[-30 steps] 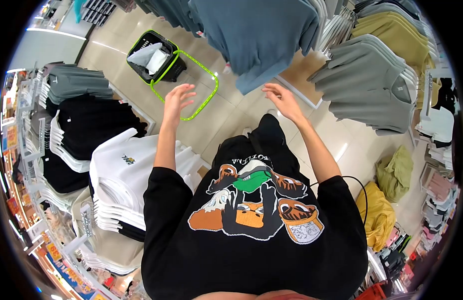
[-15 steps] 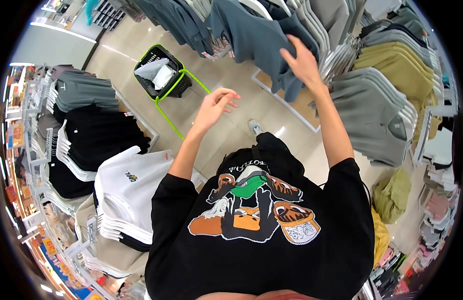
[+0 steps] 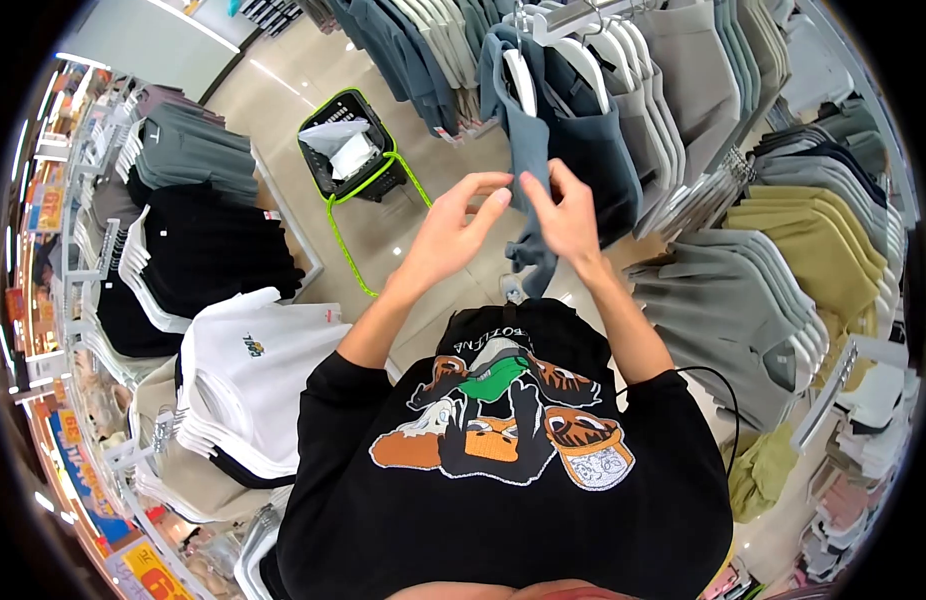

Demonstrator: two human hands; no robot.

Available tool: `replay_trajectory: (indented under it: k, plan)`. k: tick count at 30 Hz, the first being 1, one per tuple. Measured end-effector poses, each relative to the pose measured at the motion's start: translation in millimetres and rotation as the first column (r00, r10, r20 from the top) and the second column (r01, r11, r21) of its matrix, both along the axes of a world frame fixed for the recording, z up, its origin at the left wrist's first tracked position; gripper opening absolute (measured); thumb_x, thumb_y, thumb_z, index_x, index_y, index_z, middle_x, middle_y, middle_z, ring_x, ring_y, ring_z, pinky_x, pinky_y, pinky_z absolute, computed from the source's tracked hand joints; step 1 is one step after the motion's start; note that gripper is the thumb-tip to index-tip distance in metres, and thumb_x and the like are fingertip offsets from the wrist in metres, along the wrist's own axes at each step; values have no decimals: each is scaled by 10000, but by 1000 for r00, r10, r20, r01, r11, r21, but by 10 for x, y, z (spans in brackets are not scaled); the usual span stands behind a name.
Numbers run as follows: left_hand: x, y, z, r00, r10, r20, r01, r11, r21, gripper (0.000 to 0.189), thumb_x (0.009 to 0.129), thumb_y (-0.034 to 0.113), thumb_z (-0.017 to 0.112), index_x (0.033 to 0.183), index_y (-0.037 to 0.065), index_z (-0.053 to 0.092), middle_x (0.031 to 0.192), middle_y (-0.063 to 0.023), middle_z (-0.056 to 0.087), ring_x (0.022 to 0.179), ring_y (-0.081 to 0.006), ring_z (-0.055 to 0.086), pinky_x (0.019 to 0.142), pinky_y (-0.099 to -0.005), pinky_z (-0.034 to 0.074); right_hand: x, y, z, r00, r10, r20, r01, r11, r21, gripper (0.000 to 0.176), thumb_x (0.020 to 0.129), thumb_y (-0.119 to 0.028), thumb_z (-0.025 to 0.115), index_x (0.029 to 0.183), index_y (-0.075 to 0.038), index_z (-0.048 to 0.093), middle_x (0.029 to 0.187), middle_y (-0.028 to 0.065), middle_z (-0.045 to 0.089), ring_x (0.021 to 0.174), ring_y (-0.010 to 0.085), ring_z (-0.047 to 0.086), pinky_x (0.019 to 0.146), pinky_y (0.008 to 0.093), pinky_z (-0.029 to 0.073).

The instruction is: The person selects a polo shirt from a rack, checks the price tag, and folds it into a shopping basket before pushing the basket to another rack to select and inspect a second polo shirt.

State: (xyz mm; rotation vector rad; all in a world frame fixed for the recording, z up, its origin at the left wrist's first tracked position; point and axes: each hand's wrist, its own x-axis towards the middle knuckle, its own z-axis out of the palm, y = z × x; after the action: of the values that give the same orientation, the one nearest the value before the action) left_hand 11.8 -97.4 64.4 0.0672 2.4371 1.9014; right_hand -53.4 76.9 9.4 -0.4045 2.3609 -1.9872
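Right hand shows its back only; its grip on the shirt cannot be confirmed. White contents of the basket: type indistinct. Signs blurred, unreadable. Rail cut off at the upper edge.

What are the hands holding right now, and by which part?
The right hand pinches the blue-grey shirt midway down its hanging fabric; the left hand touches its edge, grip unclear.
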Motion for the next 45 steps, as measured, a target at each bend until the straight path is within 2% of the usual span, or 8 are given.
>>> replay_trajectory:
  k: [5,12,16,20,25,34,38,45]
  plan:
    - [-137,63,90,982,173,71,-146,947,-286,486,981,329,687,1255,-50,555,1080,-162,669,984,-214,643,893,-343,507,230,-376,-32,928,220,-301,-194,975,111,307,860,-210,733,1001,-8,549,776,168,585,673,370,581,647,454,485]
    - [-159,-663,4,965,253,68,-261,947,187,282,1020,190,640,1182,-41,641,1052,-37,689,928,-69,591,819,-251,506,-88,-377,145,758,518,-396,-552,833,32,251,897,-167,752,1087,-27,664,1015,117,638,921,292,649,857,370,516]
    - [7,-972,295,981,127,146,-143,985,99,353,1019,209,648,1254,-53,626,1111,-37,687,982,-74,599,843,-249,507,-579,-186,255,869,29,-494,-53,998,-36,345,843,-80,776,1154,-38,633,1119,107,598,924,230,583,878,338,495]
    - [54,-1188,530,976,18,216,-23,1000,21,340,1007,191,660,1258,-36,631,1110,-19,682,989,-77,596,877,-254,491,-984,-60,422,712,192,-675,-56,974,219,540,855,-285,804,1293,-45,597,1268,139,607,1195,329,569,1049,410,425]
    - [-30,-1292,665,971,-6,238,25,997,-76,428,1014,279,648,1294,-42,612,1143,-45,685,1022,-95,612,923,-266,490,-1107,42,460,805,509,-305,-370,832,413,362,994,-366,654,996,-4,654,743,129,588,656,239,535,649,350,440]
    - [-191,-1306,537,987,158,25,-86,656,-749,409,999,395,645,1078,-6,659,845,-124,691,780,-184,655,758,-317,509,-934,191,560,950,292,-109,-215,867,450,517,988,-523,601,919,-17,681,680,162,600,646,317,590,652,391,464]
    - [-215,-1262,385,979,162,-125,-201,647,-735,405,981,448,643,985,43,653,793,-159,674,766,-385,651,693,-419,499,-600,487,647,958,288,-7,-271,911,310,453,979,-448,661,958,5,665,638,101,489,606,154,417,580,330,381]
    - [-694,-914,61,847,-71,-526,-353,664,-659,299,932,368,712,972,73,682,831,-102,684,749,-323,672,643,-382,511,-351,917,662,995,94,29,-99,941,324,385,994,-358,672,923,20,644,645,45,490,625,115,400,581,309,374]
